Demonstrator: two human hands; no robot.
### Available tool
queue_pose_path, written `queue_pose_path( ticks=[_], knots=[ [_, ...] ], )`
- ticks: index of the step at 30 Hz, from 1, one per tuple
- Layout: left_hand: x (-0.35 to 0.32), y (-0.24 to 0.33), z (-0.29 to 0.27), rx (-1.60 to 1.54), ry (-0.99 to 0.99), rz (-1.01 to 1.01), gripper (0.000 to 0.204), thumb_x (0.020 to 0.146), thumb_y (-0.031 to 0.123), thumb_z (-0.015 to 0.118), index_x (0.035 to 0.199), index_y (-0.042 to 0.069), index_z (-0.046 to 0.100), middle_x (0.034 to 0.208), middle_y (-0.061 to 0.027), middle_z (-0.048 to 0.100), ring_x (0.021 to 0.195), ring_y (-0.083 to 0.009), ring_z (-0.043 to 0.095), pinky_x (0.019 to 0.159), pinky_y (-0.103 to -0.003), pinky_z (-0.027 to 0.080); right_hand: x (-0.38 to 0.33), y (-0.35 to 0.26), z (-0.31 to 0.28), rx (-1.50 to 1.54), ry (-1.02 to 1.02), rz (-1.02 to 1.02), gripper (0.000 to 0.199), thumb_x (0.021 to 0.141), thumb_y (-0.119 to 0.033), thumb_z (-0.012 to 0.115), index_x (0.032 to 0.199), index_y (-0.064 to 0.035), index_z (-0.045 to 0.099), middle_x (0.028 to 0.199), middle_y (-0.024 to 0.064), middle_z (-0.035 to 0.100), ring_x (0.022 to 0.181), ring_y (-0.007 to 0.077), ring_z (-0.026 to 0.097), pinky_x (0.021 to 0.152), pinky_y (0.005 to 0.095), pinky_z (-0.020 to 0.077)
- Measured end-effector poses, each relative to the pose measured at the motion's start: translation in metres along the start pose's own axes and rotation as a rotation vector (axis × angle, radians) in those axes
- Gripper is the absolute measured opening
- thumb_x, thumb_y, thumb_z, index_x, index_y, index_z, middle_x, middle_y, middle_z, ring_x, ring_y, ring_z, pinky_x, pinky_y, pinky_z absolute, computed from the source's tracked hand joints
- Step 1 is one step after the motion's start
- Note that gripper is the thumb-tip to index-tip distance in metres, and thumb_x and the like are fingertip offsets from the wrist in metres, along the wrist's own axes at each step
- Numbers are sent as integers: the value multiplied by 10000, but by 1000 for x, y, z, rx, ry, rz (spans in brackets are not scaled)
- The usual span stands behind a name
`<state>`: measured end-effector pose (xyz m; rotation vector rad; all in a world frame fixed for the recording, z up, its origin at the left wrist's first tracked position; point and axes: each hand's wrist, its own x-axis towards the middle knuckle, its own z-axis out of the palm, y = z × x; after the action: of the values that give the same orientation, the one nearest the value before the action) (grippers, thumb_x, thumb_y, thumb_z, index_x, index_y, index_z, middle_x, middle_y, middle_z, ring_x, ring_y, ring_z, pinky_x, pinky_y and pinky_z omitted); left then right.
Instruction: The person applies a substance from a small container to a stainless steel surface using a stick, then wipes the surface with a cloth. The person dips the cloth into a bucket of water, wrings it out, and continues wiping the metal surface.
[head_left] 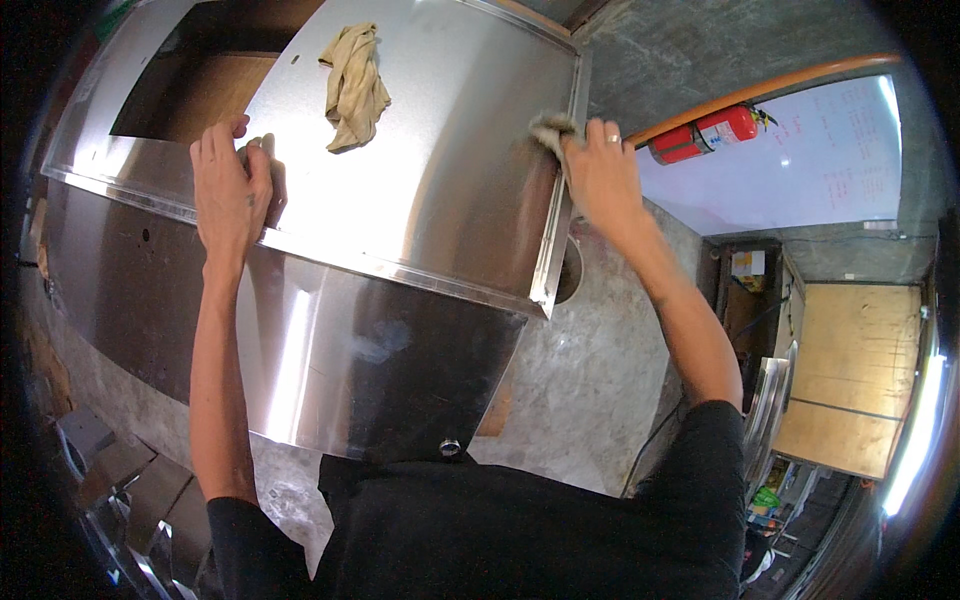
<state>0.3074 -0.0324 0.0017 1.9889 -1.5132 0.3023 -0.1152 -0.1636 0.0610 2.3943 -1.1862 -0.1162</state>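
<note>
A large shiny sheet-metal cabinet [450,120] fills the middle and left, with a rectangular cutout [215,85] in its top face. My left hand [230,180] rests by the near edge of that cutout, its fingers curled. Whatever lies inside them, if anything, is hidden. At the far right edge of the metal, my right hand [603,175] grips a greyish rag [550,130], pressed to the raised rim and slightly blurred. Between my hands, farther off, a crumpled tan cloth [354,88] lies on the metal face, touched by neither hand.
A red fire extinguisher [705,135] stands beyond my right hand, in front of a whiteboard [840,160]. Wooden panels [850,370] and a cluttered shelf [750,300] are at the right. Dark metal pieces [140,490] lie at the lower left on the concrete floor [590,390].
</note>
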Motion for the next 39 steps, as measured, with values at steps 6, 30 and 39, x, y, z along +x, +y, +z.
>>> queue_pose_path(
  ticks=[6, 30, 39],
  knots=[
    [2, 0, -2, 27, -14, -17, 346, 1016, 191, 562, 1299, 1, 624, 1240, -160, 630, 1175, -297, 569, 1035, -429, 481, 110, 37, 66, 88, -94, 370, 436, 1008, -389, 582, 1234, -52, 738, 1353, 230, 531, 1326, 421, 475, 983, 711, 422],
    [8, 2, -2, 18, -41, 15, 350, 998, 155, 568, 1284, -41, 614, 1235, -209, 629, 1152, -360, 560, 1028, -460, 454, 155, 51, 95, 612, -47, 856, 583, 1000, -441, 479, 1345, -31, 708, 1670, 270, 302, 1546, 483, 267, 1150, 798, 194],
    [6, 3, -8, 34, -47, 2, 337, 999, 137, 552, 1282, -35, 613, 1221, -204, 630, 1139, -348, 565, 1021, -458, 459, 34, -51, 35, 383, 84, 615, 437, 1007, -311, 569, 1211, 30, 751, 1591, 326, 405, 1486, 476, 368, 1129, 762, 271]
  ],
)
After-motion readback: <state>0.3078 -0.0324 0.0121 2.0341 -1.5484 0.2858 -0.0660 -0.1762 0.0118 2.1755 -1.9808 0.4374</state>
